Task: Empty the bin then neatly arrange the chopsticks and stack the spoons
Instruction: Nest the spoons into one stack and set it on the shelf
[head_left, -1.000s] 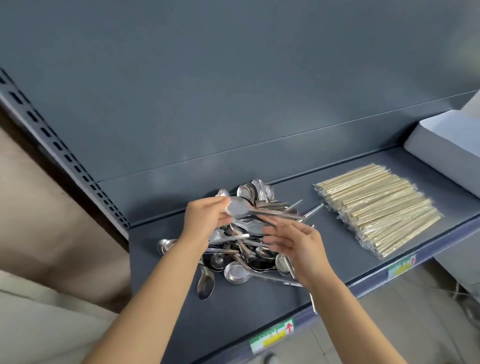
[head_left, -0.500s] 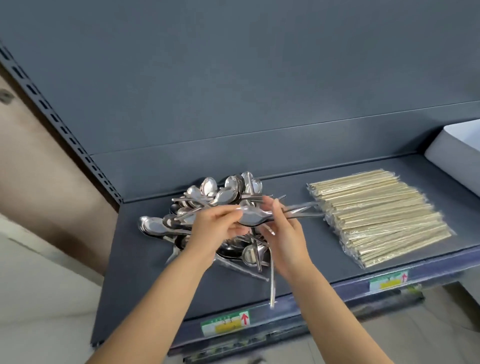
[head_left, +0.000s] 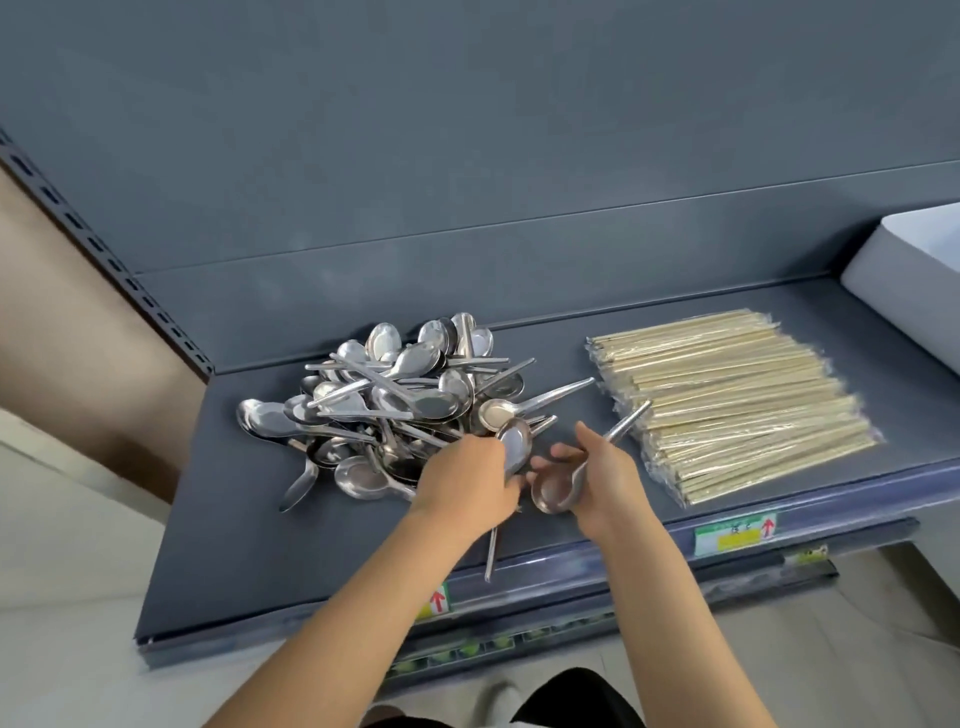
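Two shiny steel spoons held | left hand (head_left: 467, 480) grips first spoon (head_left: 515, 440) at near-right edge of jumbled spoon heap (head_left: 384, 405) | right hand (head_left: 605, 475) curls round second spoon (head_left: 553, 491) | step: stacking spoons | next: nest bowls, align handles | pale wrapped chopsticks (head_left: 727, 405) lie right.

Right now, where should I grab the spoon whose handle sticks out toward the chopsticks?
By its handle, from the right. The spoon lies at the spoon pile right edge with its handle jutting free toward the chopsticks, while its bowl sits against other spoons. Your right hand, nearest, holds a second spoon.
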